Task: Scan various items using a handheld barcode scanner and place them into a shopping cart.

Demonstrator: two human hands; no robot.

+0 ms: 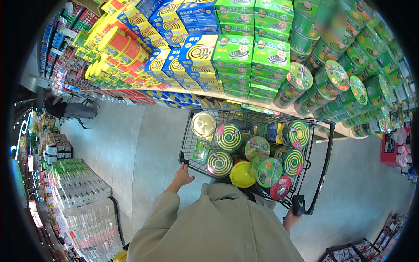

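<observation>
A black wire shopping cart (193, 168) stands before me, holding several round mosquito-coil tins (228, 137), green plastic tubs (268, 170), a yellow tub (242, 174) and a red-rimmed tin (280, 187). A plain gold tin (203, 124) and a small green box (201, 150) are at the cart's left end. My left hand (184, 176) is at the cart's near left corner, fingers apart; whether it touches the rim is unclear. My right hand (292, 218) is closed on a black handheld scanner (298, 205) by the cart's near right corner.
Beyond the cart, a long shelf (242, 95) bears stacked green boxes (270, 59), blue-and-yellow boxes (198, 52), yellow-and-red tubs (121, 46) and green tubs (334, 78). A person (57, 106) with another cart is far left. Stacked goods (88, 209) stand lower left, and a display rack (352, 250) lower right.
</observation>
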